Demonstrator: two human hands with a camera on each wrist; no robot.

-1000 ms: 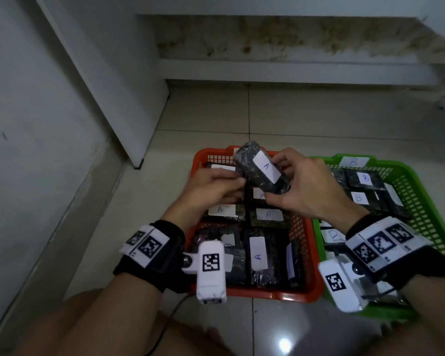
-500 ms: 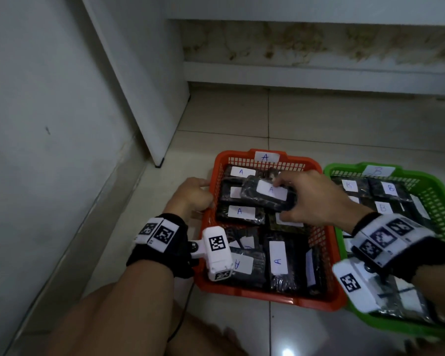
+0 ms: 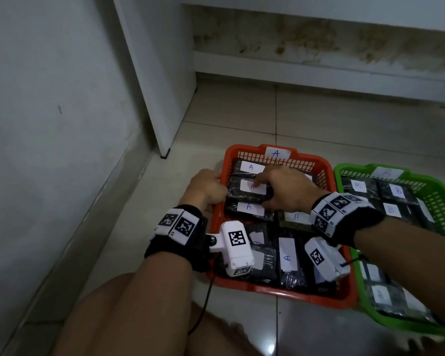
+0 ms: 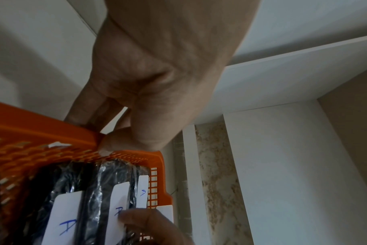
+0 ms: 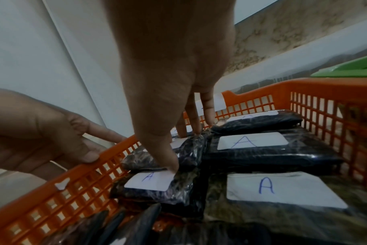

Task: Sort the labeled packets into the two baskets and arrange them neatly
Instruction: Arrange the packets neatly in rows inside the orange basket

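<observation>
Though half under right grip (image 3: 288, 194), blue "A" on packet (image 3: 251, 188), orange basket (image 3: 280, 295).

shared: orange slatted plastic basket (image 3: 280, 295) | head: from above, facing forward-down, farthest | left wrist: close at its left rim | right wrist: close over its inside

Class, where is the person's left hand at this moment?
Head view: the left hand grips the orange basket's left rim near its far corner, beside the A packets.
</observation>
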